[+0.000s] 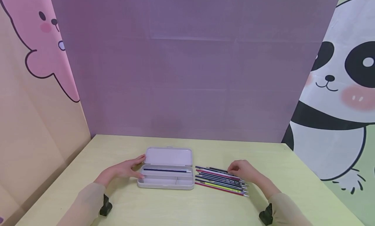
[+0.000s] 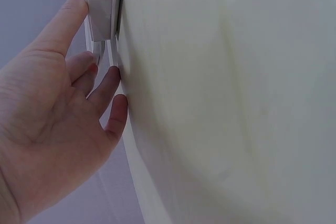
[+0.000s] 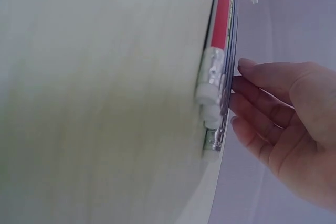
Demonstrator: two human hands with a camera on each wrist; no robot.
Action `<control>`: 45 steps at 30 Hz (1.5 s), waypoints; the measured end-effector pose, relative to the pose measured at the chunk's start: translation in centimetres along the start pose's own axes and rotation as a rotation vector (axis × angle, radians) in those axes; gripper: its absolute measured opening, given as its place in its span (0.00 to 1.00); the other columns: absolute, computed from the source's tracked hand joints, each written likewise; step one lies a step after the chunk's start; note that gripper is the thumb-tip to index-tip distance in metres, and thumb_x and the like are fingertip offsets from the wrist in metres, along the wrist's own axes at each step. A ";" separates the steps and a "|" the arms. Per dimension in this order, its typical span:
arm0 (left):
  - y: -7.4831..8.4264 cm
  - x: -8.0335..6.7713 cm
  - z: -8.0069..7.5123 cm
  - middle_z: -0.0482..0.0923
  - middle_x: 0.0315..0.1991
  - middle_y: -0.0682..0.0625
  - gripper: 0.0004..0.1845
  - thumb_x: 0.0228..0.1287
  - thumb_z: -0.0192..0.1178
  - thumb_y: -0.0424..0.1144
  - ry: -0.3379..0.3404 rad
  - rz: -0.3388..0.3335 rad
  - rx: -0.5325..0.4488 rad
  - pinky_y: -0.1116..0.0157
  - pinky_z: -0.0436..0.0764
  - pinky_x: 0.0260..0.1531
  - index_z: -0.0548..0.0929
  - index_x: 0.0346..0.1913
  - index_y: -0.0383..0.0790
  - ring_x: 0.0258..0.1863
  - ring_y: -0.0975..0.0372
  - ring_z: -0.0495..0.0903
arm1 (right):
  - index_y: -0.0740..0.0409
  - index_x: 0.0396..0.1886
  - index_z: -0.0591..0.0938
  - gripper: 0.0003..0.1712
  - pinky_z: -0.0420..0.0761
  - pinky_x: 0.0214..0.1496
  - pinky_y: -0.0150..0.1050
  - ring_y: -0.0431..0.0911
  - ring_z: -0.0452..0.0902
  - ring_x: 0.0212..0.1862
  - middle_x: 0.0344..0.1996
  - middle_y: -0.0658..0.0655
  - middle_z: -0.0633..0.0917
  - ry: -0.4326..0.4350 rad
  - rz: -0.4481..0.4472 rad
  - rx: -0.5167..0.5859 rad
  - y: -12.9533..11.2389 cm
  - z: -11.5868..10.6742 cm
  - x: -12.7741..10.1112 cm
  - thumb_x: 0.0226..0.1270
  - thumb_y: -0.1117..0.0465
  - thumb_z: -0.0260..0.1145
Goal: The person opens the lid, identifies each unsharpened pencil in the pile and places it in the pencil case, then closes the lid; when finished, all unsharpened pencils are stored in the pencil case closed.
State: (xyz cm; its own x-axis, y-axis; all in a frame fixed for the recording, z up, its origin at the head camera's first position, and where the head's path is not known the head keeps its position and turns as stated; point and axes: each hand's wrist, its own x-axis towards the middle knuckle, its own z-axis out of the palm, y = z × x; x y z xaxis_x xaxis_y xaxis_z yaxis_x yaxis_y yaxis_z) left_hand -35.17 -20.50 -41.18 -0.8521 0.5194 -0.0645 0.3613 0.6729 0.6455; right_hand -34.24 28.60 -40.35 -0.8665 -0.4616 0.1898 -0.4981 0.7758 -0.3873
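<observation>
A purple backdrop (image 1: 187, 73) stands behind the pale wooden table (image 1: 164, 206), with a pink cartoon figure (image 1: 44, 40) on the wall at the left and a cartoon panda (image 1: 337, 108) on the one at the right. Light sleeves (image 1: 83, 204) cover the person's forearms, and a black device (image 1: 105, 206) sits at each wrist. The open pencil case (image 1: 156, 186) lies between the left hand (image 1: 124, 169) and the loose pencils (image 1: 221, 181), its lid (image 1: 168, 156) tipped back on the far side. At least one dark pencil (image 1: 165, 170) lies in the case's long rear compartment; a short divider (image 1: 176, 180) splits the front part. The left hand is spread at the left end of the case, the thumb touching its wall and a finger reaching to the edge of the lid. The loose pencils, mostly dark with some red and a yellow one, lie side by side just right of the case, their eraser ends (image 3: 210, 85) pointing toward the right. The right hand (image 1: 244, 171) is over the far side of this bunch, fingers bent and drawn together at a dark pencil; whether they pinch it cannot be told, since the pencils hide the fingertips from the wrist view.
</observation>
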 end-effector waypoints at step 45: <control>0.5 -0.2 0.0 0.44 0.74 0.37 0.49 0.54 0.67 0.49 0.012 -0.005 0.008 0.43 0.50 0.66 0.51 0.73 0.36 0.71 0.41 0.46 | 0.60 0.27 0.84 0.02 0.75 0.33 0.35 0.39 0.72 0.29 0.25 0.49 0.81 -0.018 -0.001 -0.097 -0.2 -0.1 0.3 0.55 0.65 0.69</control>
State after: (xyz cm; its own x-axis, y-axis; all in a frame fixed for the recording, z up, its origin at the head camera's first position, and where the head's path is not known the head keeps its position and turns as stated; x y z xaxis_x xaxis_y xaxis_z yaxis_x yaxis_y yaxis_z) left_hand -34.77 -20.28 -40.82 -0.8586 0.5094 -0.0587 0.3597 0.6799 0.6390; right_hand -34.43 28.39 -40.13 -0.8656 -0.4697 0.1734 -0.5007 0.8127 -0.2979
